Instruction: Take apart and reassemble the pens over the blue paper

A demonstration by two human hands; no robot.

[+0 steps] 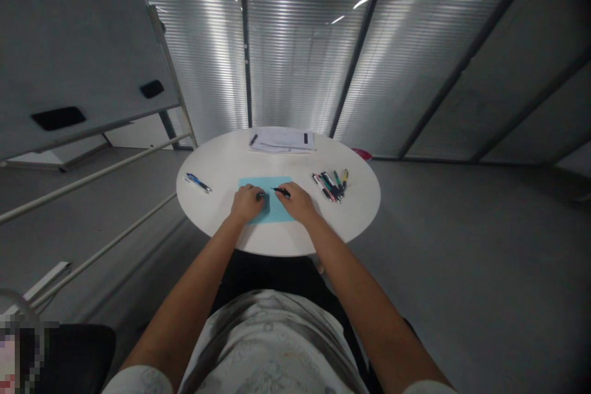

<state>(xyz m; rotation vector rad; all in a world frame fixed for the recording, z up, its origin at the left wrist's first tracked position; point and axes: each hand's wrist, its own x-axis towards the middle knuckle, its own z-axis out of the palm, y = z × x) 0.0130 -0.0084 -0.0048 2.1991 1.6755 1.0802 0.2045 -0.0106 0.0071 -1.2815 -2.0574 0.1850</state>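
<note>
Right hand (295, 198): it holds a black pen (281, 192), tip pointing left, over the blue paper (274, 215).
Left hand (247, 202): it seems to pinch a small dark thing (260, 195) (maybe a cap, but it is too tiny here to be sure).
Blue paper: it lies flat on the near part of the white table (221, 160), under both hands. A hand that drags could make it slide or crease.
Black pen: a weak pinch could let it drop and leave a mark.
Small dark thing: let go, it might roll off the near edge.
Loose pens (331, 188): bunched on the right, not inside anything. A bump could make them roll.
</note>
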